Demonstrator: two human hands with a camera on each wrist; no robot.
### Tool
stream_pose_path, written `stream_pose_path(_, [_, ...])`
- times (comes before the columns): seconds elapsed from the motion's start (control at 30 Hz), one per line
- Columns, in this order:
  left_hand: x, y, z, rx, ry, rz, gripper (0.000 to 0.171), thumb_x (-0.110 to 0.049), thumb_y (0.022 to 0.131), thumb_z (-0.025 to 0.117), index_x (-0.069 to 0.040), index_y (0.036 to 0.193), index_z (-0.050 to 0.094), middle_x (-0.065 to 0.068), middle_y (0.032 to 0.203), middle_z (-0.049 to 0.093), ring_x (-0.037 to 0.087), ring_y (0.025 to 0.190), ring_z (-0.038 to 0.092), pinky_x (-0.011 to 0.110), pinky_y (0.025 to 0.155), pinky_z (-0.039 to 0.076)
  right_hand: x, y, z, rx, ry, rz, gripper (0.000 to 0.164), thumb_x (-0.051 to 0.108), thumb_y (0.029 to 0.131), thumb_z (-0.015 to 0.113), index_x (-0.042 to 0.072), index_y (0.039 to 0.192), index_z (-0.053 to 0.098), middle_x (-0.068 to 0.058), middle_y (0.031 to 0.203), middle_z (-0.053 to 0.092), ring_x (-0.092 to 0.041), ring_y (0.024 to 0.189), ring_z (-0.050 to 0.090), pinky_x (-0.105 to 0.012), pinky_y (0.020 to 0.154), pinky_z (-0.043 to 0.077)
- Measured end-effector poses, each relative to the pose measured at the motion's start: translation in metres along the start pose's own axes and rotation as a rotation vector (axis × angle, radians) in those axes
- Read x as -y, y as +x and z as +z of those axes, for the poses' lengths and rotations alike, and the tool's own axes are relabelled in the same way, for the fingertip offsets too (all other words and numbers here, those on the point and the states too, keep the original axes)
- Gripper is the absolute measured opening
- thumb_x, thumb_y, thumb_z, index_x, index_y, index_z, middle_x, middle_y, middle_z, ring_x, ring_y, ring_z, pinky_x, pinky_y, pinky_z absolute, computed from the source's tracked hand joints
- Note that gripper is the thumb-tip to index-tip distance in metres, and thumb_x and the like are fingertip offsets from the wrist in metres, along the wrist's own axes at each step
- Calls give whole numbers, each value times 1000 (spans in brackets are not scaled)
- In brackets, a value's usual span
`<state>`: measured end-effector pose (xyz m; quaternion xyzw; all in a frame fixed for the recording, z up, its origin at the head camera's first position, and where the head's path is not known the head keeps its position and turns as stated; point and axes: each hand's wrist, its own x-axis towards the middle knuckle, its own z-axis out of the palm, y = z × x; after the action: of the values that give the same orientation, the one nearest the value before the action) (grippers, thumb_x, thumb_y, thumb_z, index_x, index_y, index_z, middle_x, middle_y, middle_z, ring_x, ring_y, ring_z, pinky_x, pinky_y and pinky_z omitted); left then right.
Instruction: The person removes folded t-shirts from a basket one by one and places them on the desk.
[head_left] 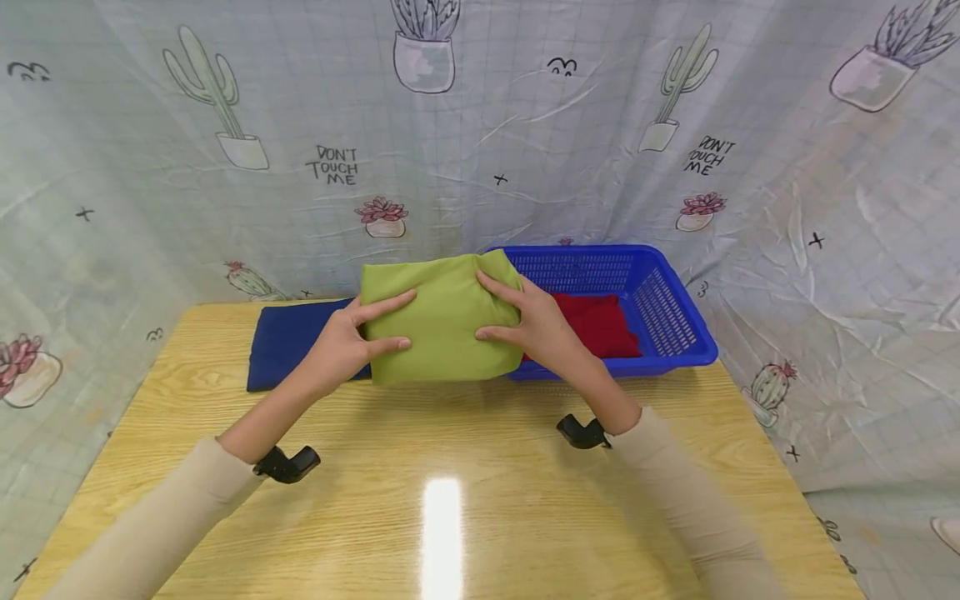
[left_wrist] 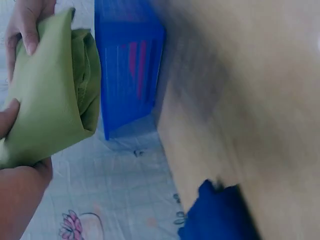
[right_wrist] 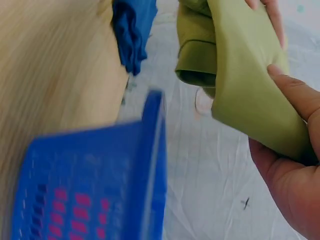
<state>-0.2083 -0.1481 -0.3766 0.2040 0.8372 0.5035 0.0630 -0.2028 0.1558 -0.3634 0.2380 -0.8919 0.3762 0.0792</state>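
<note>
Green cloth (head_left: 442, 321), folded into a bundle, hangs above the counter (head_left: 360, 500), its long axis running side to side between the hands. The left hand (head_left: 347, 337) grips one end, the right hand (head_left: 536, 321) the other. Just beyond the right hand, the nearer one, stands the blue basket (head_left: 660, 365) with a red cloth (head_left: 596, 325) inside. From the head, the bundle hides the basket's left end, part of a navy cloth (head_left: 292, 342) and the fingers underneath

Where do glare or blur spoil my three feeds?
Head view: a white glare streak on the table, green cloth crisp; left wrist: a soft-edged shadow beside the blue basket; right wrist: the basket's near rim blurred, the cloth sharper.
</note>
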Motion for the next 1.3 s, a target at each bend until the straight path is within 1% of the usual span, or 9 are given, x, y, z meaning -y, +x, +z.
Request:
stream_pose_path(0.1, [5,-16,-1,-9,-44,-35,63,-34,87,82,-44,143,56,8,155,40,28,133,48,35,90,53,4,-3,12,5,8,-29,81,21,81,86,17,153,48,-19,152,44,-29,119,59,-38,88,57])
stream_pose_path(0.2, [12,-33,0,-26,-83,-87,64,-34,86,83,-42,144,56,8,152,43,24,127,53,25,84,55,9,-5,24,21,6,-62,81,22,81,86,16,152,49,-17,154,43,-28,123,56,-37,90,55])
stream_pose_path(0.43, [32,-70,11,-52,-240,-227,69,-27,88,82,-33,150,52,12,150,44,9,114,64,27,85,57,17,-11,53,119,-13,-55,80,25,81,87,17,152,51,-17,149,49,-27,119,57,-38,92,53])
stream_pose_path(0.57, [42,-86,16,-76,-248,-250,69,-26,88,81,-31,150,52,12,152,42,3,112,63,27,84,57,18,-14,68,168,-18,-36,80,26,80,87,18,152,51,-16,144,52,-26,118,57,-37,93,52])
stream_pose_path(0.77, [62,-104,16,-124,-175,-259,67,-31,89,80,-31,150,53,10,155,42,-3,113,60,22,84,56,18,-14,90,248,-6,-42,78,28,85,83,20,154,47,-15,147,51,-25,124,56,-35,95,50])
stream_pose_path(0.83, [68,-109,17,-131,-158,-274,67,-33,89,80,-32,150,53,9,155,41,1,118,58,20,85,55,18,-13,96,270,-23,-58,76,27,87,82,19,154,47,-16,147,52,-25,124,57,-35,97,50])
stream_pose_path(1.03, [82,-120,26,-100,-85,-328,68,-34,89,79,-29,151,52,17,158,36,34,139,43,11,90,45,17,-13,117,364,-49,-57,71,23,91,79,17,154,46,-14,148,51,-21,126,56,-30,102,47])
stream_pose_path(1.17, [87,-132,27,-97,-5,-356,67,-33,90,79,-27,150,53,20,156,39,40,141,40,10,92,41,19,-15,131,415,-50,-80,68,22,94,76,17,154,46,-12,150,50,-17,130,53,-23,103,45])
stream_pose_path(1.3, [91,-146,19,-110,97,-368,67,-37,89,79,-27,150,54,21,154,44,43,139,42,19,97,45,25,-15,144,458,-72,-97,64,22,96,73,16,154,46,-10,152,48,-13,131,50,-19,102,43])
